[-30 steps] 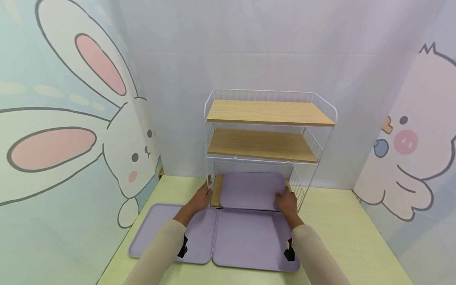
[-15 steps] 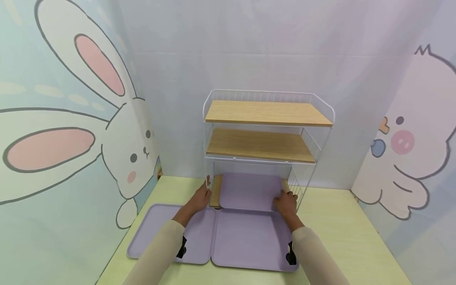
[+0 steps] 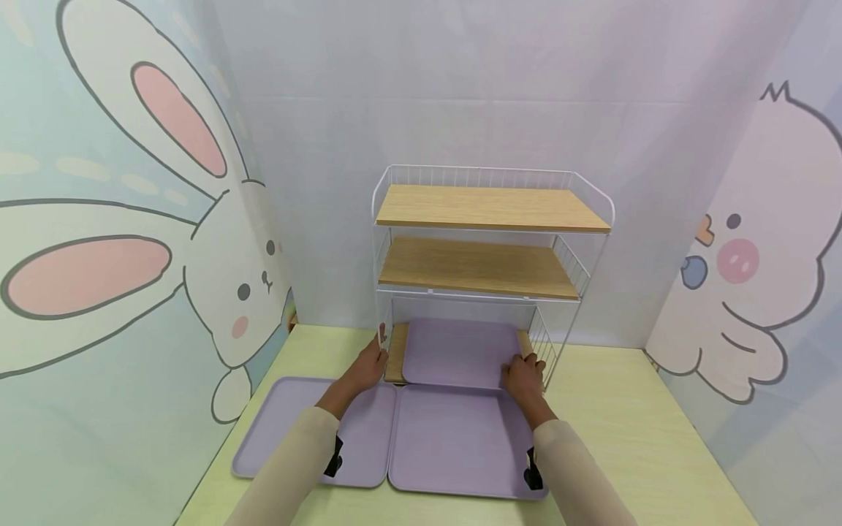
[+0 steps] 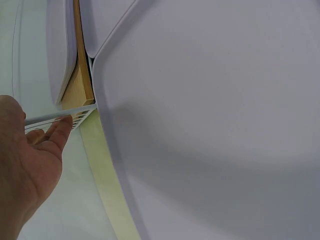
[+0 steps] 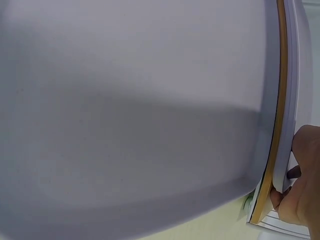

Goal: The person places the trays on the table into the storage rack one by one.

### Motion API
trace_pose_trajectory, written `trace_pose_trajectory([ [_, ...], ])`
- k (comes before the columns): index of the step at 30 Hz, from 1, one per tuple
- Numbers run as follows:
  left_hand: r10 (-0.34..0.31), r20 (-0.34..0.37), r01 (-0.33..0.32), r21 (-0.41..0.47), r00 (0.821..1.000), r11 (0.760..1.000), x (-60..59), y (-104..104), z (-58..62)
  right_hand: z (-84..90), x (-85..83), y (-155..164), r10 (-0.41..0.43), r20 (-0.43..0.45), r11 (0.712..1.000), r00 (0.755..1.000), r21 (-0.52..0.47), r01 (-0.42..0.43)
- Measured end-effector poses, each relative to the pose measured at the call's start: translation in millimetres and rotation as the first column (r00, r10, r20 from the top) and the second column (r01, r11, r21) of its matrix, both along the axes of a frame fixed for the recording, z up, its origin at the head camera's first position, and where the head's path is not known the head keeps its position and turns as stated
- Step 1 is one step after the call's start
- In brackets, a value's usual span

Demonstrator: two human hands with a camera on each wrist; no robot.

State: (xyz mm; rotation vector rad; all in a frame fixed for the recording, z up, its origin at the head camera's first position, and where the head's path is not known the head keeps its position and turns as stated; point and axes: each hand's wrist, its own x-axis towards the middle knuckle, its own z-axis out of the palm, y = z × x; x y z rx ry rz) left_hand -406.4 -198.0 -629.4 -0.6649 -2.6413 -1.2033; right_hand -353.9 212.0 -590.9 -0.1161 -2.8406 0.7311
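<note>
Both hands work at the bottom tier of a white wire shelf rack (image 3: 493, 241) standing at the back of the pale green desk (image 3: 631, 431).

Left hand (image 3: 370, 363): at the rack's front left corner post. Fingers fairly straight and relaxed; in the left wrist view the fingertips (image 4: 62, 125) touch the white wire frame, not curled round it. Holds nothing.

Right hand (image 3: 522, 376): at the front right corner of the lilac tray (image 3: 460, 352) lying on the bottom wooden board (image 3: 397, 352). In the right wrist view the fingers (image 5: 300, 185) curl at the tray's edge, pinching its rim together with the board beneath.

Lilac tray: flat inside the lowest tier, front edge about level with the rack's front, board showing as a strip on its left.

Two more lilac trays lie flat on the desk before the rack, side by side and touching: left tray (image 3: 276, 424), right tray (image 3: 460, 442). Both forearms pass over them.

Upper two wooden shelves (image 3: 487, 208) bare. Cartoon rabbit wall (image 3: 131, 241) left, chick wall (image 3: 763, 277) right.
</note>
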Motion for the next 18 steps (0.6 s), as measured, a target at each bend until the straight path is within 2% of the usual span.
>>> trace_pose_trajectory([
  [3,-0.003,0.01,0.003,0.006,1.0,1.0,-2.1,-0.6,-2.3,-7.8,-4.6,3.6,0.02,-0.006,1.0,1.0,0.008,-0.02],
  [5,0.018,0.031,-0.019,0.015,0.999,1.0,-24.7,-4.1,-28.7,-11.8,-6.6,6.0,0.037,-0.006,0.999,0.999,-0.007,-0.037],
  [9,0.002,0.049,-0.004,0.029,0.999,1.0,-34.9,-6.9,-39.8,-11.4,-5.3,10.5,0.07,0.008,0.997,0.997,-0.037,-0.07],
  [14,0.0,0.082,-0.003,0.033,0.997,0.999,-41.6,-10.1,-49.1,4.4,7.0,9.9,0.078,-0.002,0.995,0.997,-0.068,-0.078],
  [18,0.004,0.09,-0.007,0.023,0.996,1.0,-41.6,-11.6,-49.5,12.2,17.6,11.2,0.101,-0.069,0.988,0.993,-0.108,-0.108],
])
